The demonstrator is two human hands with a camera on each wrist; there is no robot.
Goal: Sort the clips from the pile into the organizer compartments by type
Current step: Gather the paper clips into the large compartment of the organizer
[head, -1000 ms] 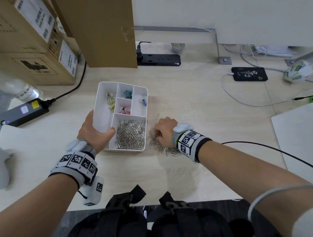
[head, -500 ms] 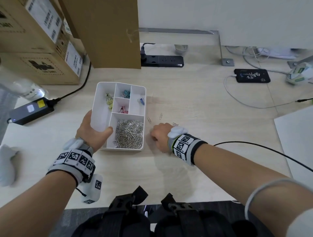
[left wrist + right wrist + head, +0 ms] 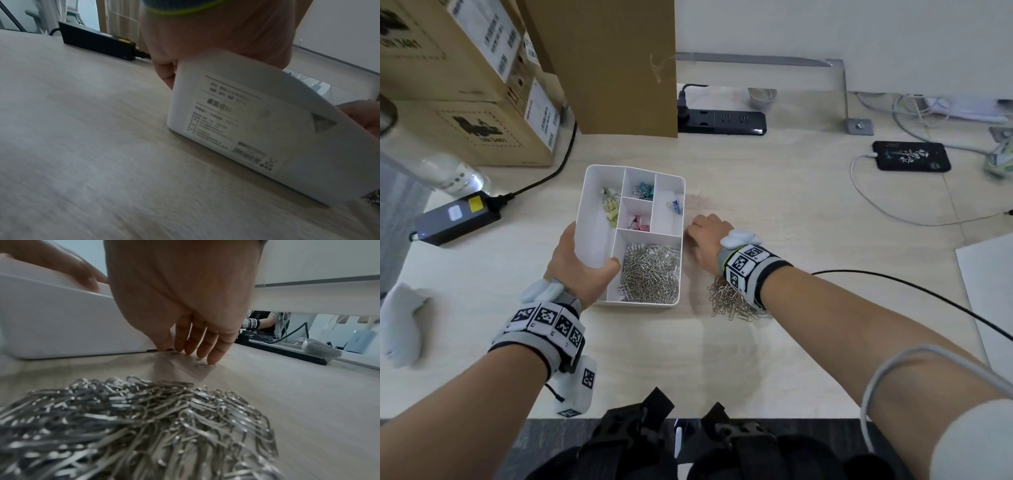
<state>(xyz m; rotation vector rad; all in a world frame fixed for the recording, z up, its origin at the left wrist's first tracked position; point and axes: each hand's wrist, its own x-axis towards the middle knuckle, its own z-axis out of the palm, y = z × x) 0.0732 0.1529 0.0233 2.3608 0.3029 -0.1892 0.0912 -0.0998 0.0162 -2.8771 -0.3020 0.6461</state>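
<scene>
White plastic organizer (image 3: 599, 192) sits mid-desk w/ sorting mostly done, judging by the head view: silver paper clips (image 3: 650, 270) fill the big near compartment, yellow binder clips (image 3: 611, 209) in the long left one, blue-green ones (image 3: 644, 189) top middle, pink ones (image 3: 638, 222) in the small centre cell, one blue clip (image 3: 676, 206) on the right. Left to do: the loose pile (image 3: 732, 303) under your right wrist, plus a few strays. Your left hand (image 3: 578, 263) grips the organizer's near-left corner, thumb hooked over the rim. Your right hand (image 3: 710, 236) is just beside the organizer's right wall, knuckles up. Vs. 0.5 s ago, that hand has moved fwd past the pile, over the spot where the strays lay.

Left wrist view: organizer (image 3: 257, 123) is tipped, underside label facing the cam, near edge on the desk; fingers (image 3: 166, 76) curl round its wall.

Right wrist view: fingers (image 3: 213, 350) are fairly straight, tips down on the desk, one pressing a stray clip (image 3: 202, 364); nothing gripped yet. Pile (image 3: 127, 423) lies close behind the hand, apart from it.
</scene>
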